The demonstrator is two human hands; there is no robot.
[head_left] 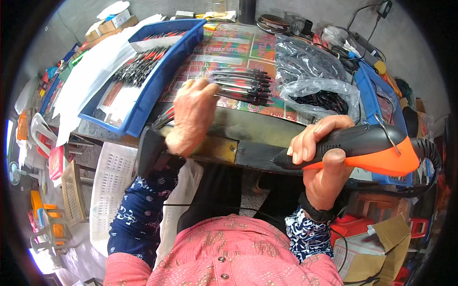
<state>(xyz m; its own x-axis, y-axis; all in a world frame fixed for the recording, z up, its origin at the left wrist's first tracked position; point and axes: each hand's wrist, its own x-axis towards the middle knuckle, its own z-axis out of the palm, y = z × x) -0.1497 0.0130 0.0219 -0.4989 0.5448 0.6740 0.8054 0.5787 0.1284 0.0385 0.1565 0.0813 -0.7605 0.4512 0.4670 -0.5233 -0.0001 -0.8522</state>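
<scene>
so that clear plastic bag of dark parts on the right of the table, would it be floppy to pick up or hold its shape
Probably floppy: the clear bag is thin, crinkled film that slumps over its contents. The dark pieces inside look loose, so they would likely shift and sag to the bottom when it is lifted. Its glossy surface may be a bit slippery, though the folds give something to pinch. It sits apart from the right hand holding the black and orange tool.

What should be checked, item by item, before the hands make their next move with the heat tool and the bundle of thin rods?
1. Right hand grips the black and orange tool firmly: ok.
2. Left hand has rods in hand: ok, red and black ends stick out beside it.
3. Tool tip clear of the left hand: ok, apart.
4. Tool switched on: cannot tell.
5. Tool cord free of snags: cannot tell, it runs out of view.
6. Loose pile of rods stays on the table, away from its edge: ok.
</scene>
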